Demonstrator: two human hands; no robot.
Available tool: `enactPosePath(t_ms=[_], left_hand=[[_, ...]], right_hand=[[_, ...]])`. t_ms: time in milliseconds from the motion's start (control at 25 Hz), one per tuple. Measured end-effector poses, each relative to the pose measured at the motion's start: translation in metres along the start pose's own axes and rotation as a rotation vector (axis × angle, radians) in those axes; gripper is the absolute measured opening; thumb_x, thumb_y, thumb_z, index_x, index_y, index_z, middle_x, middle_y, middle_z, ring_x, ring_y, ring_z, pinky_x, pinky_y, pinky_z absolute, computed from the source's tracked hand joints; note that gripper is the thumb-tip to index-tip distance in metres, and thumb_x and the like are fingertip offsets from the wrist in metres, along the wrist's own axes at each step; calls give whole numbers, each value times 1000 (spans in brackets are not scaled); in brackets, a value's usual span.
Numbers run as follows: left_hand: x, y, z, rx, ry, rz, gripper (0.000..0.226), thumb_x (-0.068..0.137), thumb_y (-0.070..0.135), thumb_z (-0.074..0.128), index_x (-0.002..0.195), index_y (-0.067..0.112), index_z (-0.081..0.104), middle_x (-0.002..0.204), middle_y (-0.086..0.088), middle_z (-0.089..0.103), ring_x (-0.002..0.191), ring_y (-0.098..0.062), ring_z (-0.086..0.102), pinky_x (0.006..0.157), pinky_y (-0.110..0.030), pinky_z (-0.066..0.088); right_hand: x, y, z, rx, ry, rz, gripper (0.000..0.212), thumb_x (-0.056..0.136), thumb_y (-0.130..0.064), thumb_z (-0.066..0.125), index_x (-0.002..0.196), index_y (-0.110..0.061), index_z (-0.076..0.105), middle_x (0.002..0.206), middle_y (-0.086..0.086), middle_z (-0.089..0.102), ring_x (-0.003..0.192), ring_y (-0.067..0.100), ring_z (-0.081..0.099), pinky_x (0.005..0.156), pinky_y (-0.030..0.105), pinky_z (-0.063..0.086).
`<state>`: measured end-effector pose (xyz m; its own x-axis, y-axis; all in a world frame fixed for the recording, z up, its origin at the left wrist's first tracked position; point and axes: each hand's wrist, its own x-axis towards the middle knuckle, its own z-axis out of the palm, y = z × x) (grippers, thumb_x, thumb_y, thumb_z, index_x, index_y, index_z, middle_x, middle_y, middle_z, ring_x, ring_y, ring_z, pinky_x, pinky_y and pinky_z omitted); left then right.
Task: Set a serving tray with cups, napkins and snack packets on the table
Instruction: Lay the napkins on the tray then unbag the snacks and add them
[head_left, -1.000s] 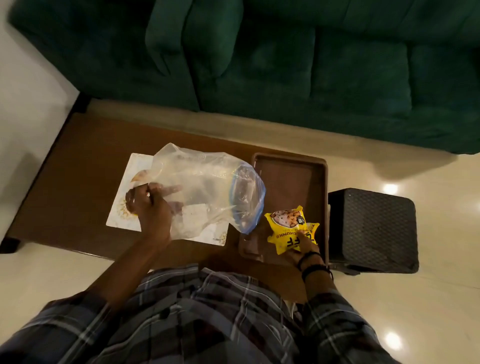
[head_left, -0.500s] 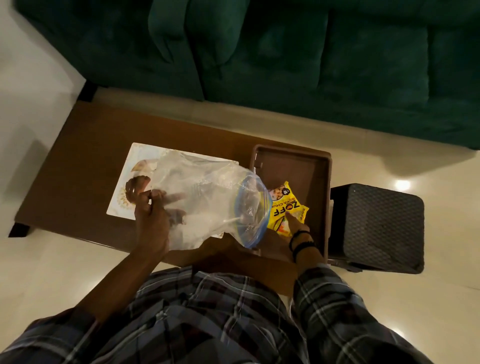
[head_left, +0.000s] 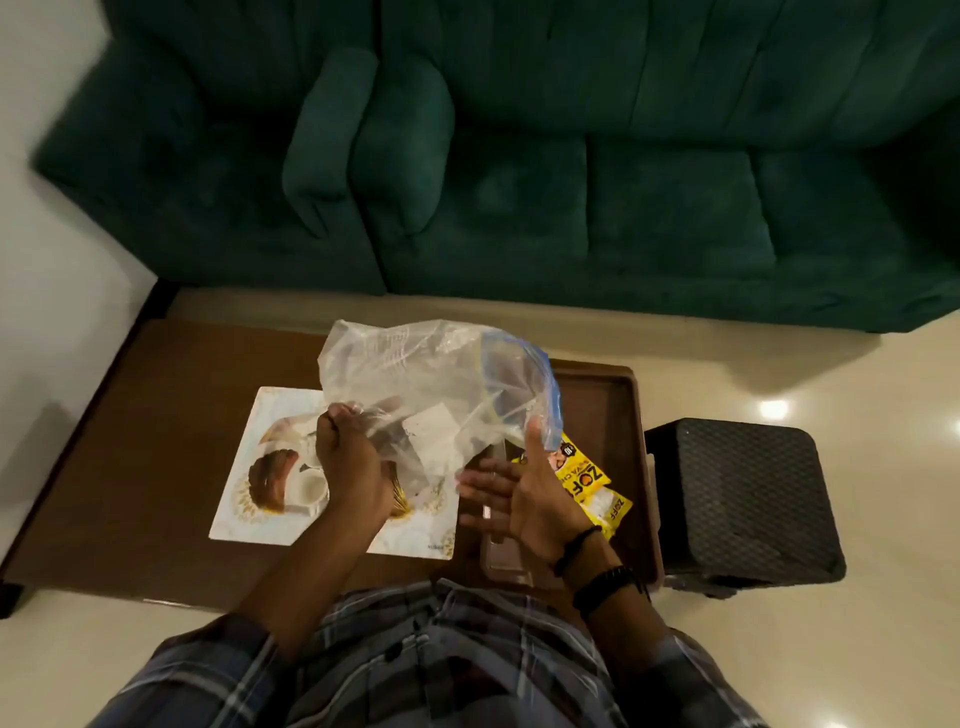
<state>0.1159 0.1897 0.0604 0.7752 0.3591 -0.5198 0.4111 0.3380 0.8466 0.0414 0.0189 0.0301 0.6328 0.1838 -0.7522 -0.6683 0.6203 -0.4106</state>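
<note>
While the limp, slippery bag (head_left: 426, 395) is gripped at its bottom by the closed left hand (head_left: 348, 462) above the table (head_left: 156, 441), its blue rim is best taken by the empty, spread right hand (head_left: 524, 499); the light packets (head_left: 587, 488) lie in the tray (head_left: 618, 410).

The person is wearing a dark plaid shirt (head_left: 441, 670) with sleeves rolled up, black bead bracelets (head_left: 597, 571) circling the right wrist at four o'clock.

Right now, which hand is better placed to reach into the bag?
Right. The right hand is open and empty beside the bag's blue mouth, while the left hand grips the bag's closed end.
</note>
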Motion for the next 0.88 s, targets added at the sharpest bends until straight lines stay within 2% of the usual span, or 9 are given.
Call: enactPosePath(t_ms=[80, 200, 240, 320, 400, 440, 600, 800, 880], left_hand=[[0, 0, 3, -41, -43, -19, 34, 102, 32, 35, 101, 6, 56, 100, -12, 69, 80, -22, 69, 66, -33, 55], [-2, 1, -2, -101, -207, -132, 33, 102, 33, 34, 89, 14, 58, 69, 0, 75, 58, -13, 71, 47, -23, 55], [-1, 1, -5, -101, -275, -174, 36, 101, 35, 33, 91, 12, 58, 69, -3, 75, 61, -17, 73, 49, -27, 57], [6, 5, -14, -85, -341, -234, 43, 99, 42, 29, 100, 12, 59, 81, -8, 76, 72, -24, 74, 62, -40, 59], [14, 12, -21, -90, -323, -276, 56, 96, 54, 24, 102, 12, 61, 94, -10, 73, 83, -29, 71, 73, -44, 54], [18, 15, -25, -88, -292, -292, 62, 94, 60, 23, 101, 12, 61, 101, -11, 70, 90, -30, 68, 77, -45, 52], [42, 32, -39, -17, -334, -288, 66, 90, 66, 32, 113, 10, 59, 120, -13, 66, 108, -31, 63, 96, -48, 48], [40, 33, -27, 387, -585, -453, 60, 93, 58, 37, 119, 8, 59, 104, -10, 72, 85, -22, 72, 63, -32, 55], [34, 28, -24, 436, -679, -475, 53, 95, 51, 39, 116, 7, 61, 104, -13, 73, 88, -25, 73, 67, -36, 59]], right_hand=[[2, -16, 19, 28, 5, -175, 76, 76, -61, 61, 129, -6, 52, 123, 15, 66, 110, 27, 66, 83, 43, 59], [10, -41, 35, 137, 108, -394, 40, 86, -20, 68, 120, 0, 60, 111, 15, 68, 83, 18, 70, 61, 28, 58], [10, -49, 37, 147, 135, -446, 35, 86, -10, 67, 118, 3, 60, 109, 17, 67, 80, 18, 70, 61, 27, 57], [7, -60, 38, 148, 141, -512, 39, 87, 0, 62, 125, 9, 54, 119, 25, 62, 98, 30, 64, 82, 38, 53], [4, -67, 31, 153, 82, -546, 44, 90, 3, 55, 132, 10, 46, 131, 30, 53, 118, 41, 52, 104, 50, 40], [-1, -68, 26, 133, 29, -551, 43, 91, 3, 52, 134, 9, 44, 133, 29, 52, 121, 42, 51, 106, 53, 40], [-20, -71, 13, -92, -82, -555, 34, 89, 1, 51, 120, -6, 60, 106, 11, 74, 92, 24, 72, 72, 33, 60], [-23, -63, 12, -237, -132, -535, 35, 85, 2, 53, 117, -10, 63, 100, 7, 75, 86, 18, 73, 71, 28, 59], [-22, -60, 14, -214, -170, -532, 36, 81, 0, 56, 113, -12, 66, 101, 8, 75, 87, 19, 73, 73, 29, 60]])
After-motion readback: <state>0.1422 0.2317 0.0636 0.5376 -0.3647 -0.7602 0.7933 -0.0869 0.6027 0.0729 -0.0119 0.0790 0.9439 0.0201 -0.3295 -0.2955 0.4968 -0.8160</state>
